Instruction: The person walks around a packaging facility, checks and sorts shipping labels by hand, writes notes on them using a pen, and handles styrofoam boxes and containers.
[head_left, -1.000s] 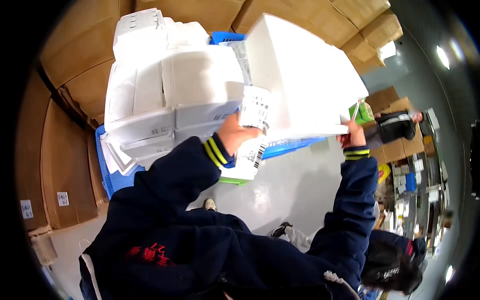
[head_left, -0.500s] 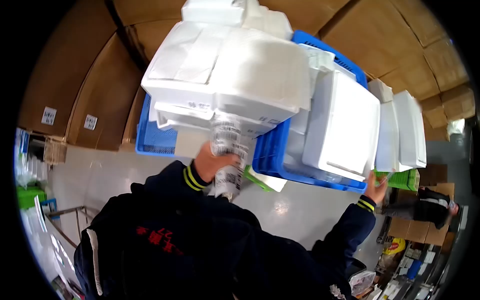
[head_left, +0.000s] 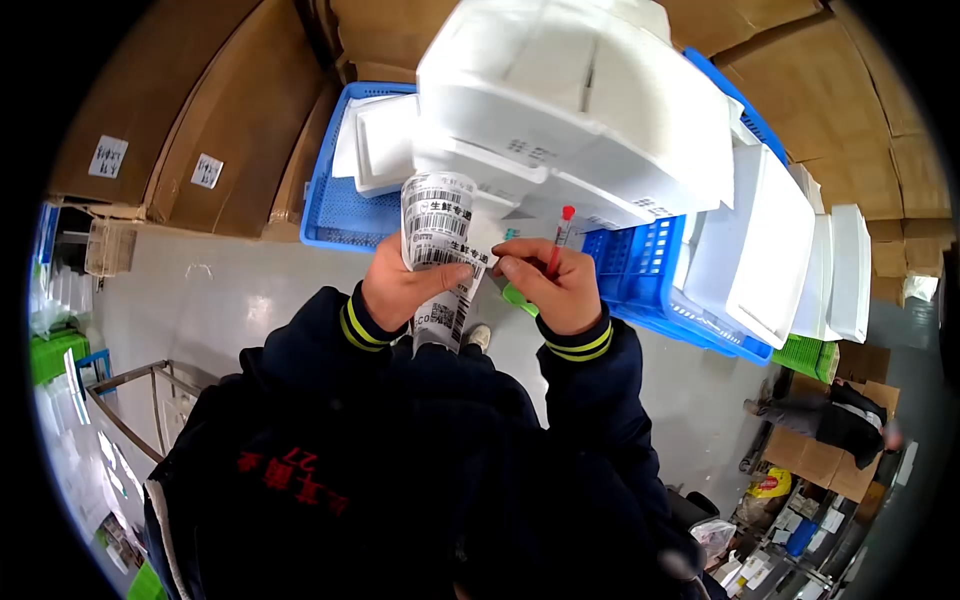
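Observation:
My left hand (head_left: 405,288) is wrapped round a roll of printed labels (head_left: 436,232) with barcodes, held upright in front of my body. Close to its right side, my right hand (head_left: 560,288) pinches the edge of a label strip between thumb and forefinger. A red-capped pen (head_left: 562,235) is tucked in the fingers of the same hand. Just beyond both hands are stacked white foam boxes (head_left: 560,130). A flat blue basket (head_left: 340,215) lies to their left and a deeper blue crate (head_left: 640,265) to their right.
Brown cartons (head_left: 235,110) line the left and back. More white boxes (head_left: 755,250) stand at the right, beside green crates (head_left: 806,357). A metal frame (head_left: 140,375) is at the lower left. A person (head_left: 840,425) is by cartons and shelves at the far right.
My right hand has left the white boxes at the right and come in beside the label roll, where it now pinches the label edge. The view has shifted, so the blue basket shows more.

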